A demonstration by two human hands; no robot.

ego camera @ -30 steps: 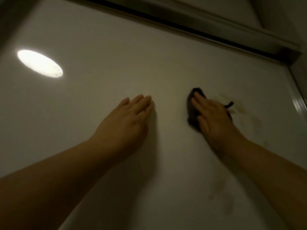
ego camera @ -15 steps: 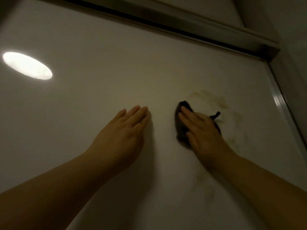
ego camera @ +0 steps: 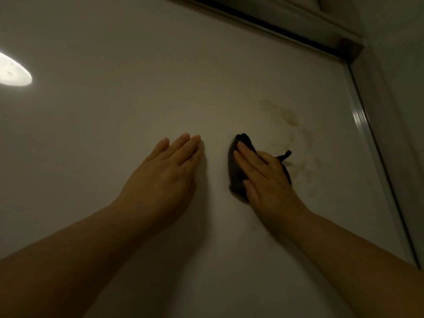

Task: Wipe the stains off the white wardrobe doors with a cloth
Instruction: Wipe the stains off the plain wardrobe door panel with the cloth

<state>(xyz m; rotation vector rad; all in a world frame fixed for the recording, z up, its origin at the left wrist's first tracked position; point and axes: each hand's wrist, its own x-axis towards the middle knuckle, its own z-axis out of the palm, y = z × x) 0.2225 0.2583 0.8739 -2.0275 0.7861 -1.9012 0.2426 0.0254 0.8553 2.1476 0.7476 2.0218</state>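
Note:
The white wardrobe door (ego camera: 114, 145) fills the view, dimly lit. My right hand (ego camera: 263, 180) presses a dark cloth (ego camera: 235, 171) flat against the door, right of centre; most of the cloth is hidden under the palm, with a small tail sticking out at the right. Brownish stains (ego camera: 290, 119) smear the door above and to the right of the cloth, with fainter streaks (ego camera: 309, 166) further down. My left hand (ego camera: 167, 171) lies flat on the door just left of the cloth, fingers together, holding nothing.
The dark top track (ego camera: 263, 21) of the wardrobe runs across the upper edge. A metal side frame (ego camera: 364, 125) borders the door on the right. A bright lamp reflection (ego camera: 11, 72) glares at the far left.
My right hand has slid the cloth down and to the left, off the stained patch, which now shows above and right of it. The view has shifted right.

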